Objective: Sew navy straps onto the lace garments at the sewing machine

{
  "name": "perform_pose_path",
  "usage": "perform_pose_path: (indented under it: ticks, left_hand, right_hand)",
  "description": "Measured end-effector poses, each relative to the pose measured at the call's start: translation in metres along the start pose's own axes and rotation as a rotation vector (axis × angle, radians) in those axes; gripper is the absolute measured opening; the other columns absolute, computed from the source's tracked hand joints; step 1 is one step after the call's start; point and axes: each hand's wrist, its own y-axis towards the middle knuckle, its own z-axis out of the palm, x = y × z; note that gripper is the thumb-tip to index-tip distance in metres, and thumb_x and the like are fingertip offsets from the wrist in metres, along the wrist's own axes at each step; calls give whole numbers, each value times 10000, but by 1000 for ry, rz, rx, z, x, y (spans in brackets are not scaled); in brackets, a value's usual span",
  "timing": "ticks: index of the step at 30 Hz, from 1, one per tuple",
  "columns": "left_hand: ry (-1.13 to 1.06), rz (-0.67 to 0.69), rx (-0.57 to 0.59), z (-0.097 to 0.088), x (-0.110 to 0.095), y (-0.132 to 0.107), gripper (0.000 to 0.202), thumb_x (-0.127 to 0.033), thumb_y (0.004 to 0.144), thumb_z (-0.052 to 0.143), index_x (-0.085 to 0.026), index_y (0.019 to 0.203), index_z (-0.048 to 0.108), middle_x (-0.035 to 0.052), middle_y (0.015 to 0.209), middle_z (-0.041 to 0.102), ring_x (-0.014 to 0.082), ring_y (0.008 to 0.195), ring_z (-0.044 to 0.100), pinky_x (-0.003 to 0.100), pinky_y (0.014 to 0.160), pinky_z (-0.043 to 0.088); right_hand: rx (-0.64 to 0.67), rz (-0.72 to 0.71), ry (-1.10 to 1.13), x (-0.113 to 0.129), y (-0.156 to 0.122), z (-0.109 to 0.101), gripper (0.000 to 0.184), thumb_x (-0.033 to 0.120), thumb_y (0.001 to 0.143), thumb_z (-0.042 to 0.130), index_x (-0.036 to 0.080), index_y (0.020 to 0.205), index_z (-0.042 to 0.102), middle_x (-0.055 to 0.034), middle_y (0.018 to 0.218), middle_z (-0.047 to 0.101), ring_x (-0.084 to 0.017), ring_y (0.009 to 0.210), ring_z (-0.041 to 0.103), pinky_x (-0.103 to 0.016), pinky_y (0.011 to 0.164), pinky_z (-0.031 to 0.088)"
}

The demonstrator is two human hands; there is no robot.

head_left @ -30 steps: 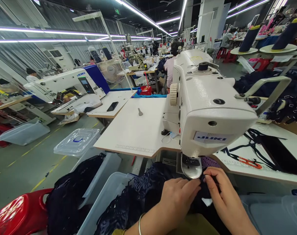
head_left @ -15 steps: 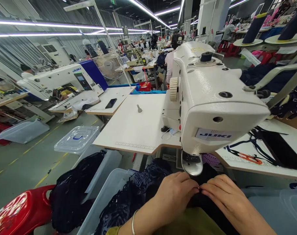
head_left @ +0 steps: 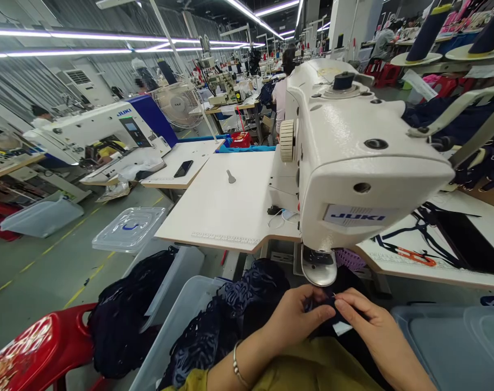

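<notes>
My left hand and my right hand meet just below the head of a white JUKI sewing machine. Both pinch a piece of dark navy lace fabric between thumb and fingers, fingertips almost touching. A small white tag shows at the fabric's edge under my right hand. The machine's metal foot guard hangs right above my fingers. The lace spills left into a clear plastic bin. A thin bracelet circles my left wrist.
A white work table lies left of the machine. More dark fabric is heaped over a red stool. A clear bin lid sits behind it. Red scissors and navy straps lie on the right table. Other workers sit far back.
The view has tilted down a little. My hands have drawn slightly toward me and lower, still pinching the navy fabric; the white tag shows again under my right hand.
</notes>
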Motion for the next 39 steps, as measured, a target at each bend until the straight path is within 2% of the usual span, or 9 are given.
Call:
perform_pose_path:
  ticks: [6, 9, 12, 15, 17, 24, 30, 36, 39]
  left_hand:
    - [49, 16, -116, 3, -5, 1, 157, -302, 824, 665, -148, 841, 693, 10, 748, 640, 134, 679, 585, 222, 644, 441]
    - [107, 81, -108, 2, -10, 0, 84, -205, 805, 663, -167, 838, 730, 10, 764, 646, 128, 703, 596, 205, 660, 436]
    - [172, 140, -90, 3, -13, -1, 76, -172, 804, 670, -179, 819, 744, -1, 726, 636, 111, 664, 590, 183, 627, 426]
    - [240, 174, -112, 4, -14, -2, 55, -178, 816, 681, -179, 819, 736, -4, 716, 629, 103, 632, 581, 169, 580, 413]
    - [285, 202, -134, 4, -15, -3, 46, -172, 824, 682, -177, 838, 726, 1, 744, 632, 101, 629, 584, 166, 565, 414]
    - [467, 369, -194, 6, -16, -6, 73, -197, 886, 614, -169, 863, 678, 22, 758, 614, 136, 631, 579, 217, 565, 435]
    - [750, 590, -242, 4, -25, -14, 164, -246, 994, 465, -173, 939, 601, 19, 802, 619, 153, 688, 585, 261, 624, 487]
    - [872, 638, -205, -1, -36, -20, 100, -218, 992, 476, -163, 983, 558, 16, 832, 609, 162, 708, 569, 285, 635, 485]
    - [807, 583, -227, -6, -43, -13, 163, -323, 999, 474, -181, 994, 552, 11, 830, 595, 167, 717, 577, 284, 628, 490]
  right_hand:
    - [0, -46, 3, -1, -2, 2, 277, 461, 911, 552, 235, 822, 684, -3, 787, 644, -151, 735, 637, -175, 657, 530]
    - [74, -58, 95, 0, -2, 1, 309, 465, 936, 497, 229, 949, 697, -41, 906, 678, -184, 856, 664, -230, 771, 550]
    - [112, 18, 256, 1, -2, 5, 284, 464, 888, 587, 221, 961, 714, -56, 968, 685, -212, 931, 656, -278, 845, 540]
    - [-13, 134, 420, -4, -3, 11, 216, 443, 824, 686, 241, 886, 727, -29, 942, 684, -196, 919, 648, -236, 812, 537]
    - [-72, 142, 434, -8, -4, 14, 185, 434, 800, 716, 260, 859, 736, -15, 947, 693, -187, 930, 647, -211, 822, 528]
    - [-176, -110, 160, -6, -7, 10, 58, 342, 823, 693, 306, 827, 739, 19, 894, 723, -153, 856, 686, -160, 768, 546]
    - [-284, -353, 84, 6, -8, 11, 100, 233, 857, 645, 309, 829, 705, 36, 819, 702, -123, 719, 684, -139, 634, 554]
    - [-311, -419, 25, 6, -6, 11, 86, 240, 878, 614, 293, 848, 675, 35, 818, 704, -129, 720, 688, -154, 646, 558]
    - [-289, -362, -41, 12, 0, 10, 77, 278, 890, 599, 288, 877, 673, 39, 837, 721, -132, 735, 699, -154, 666, 557]
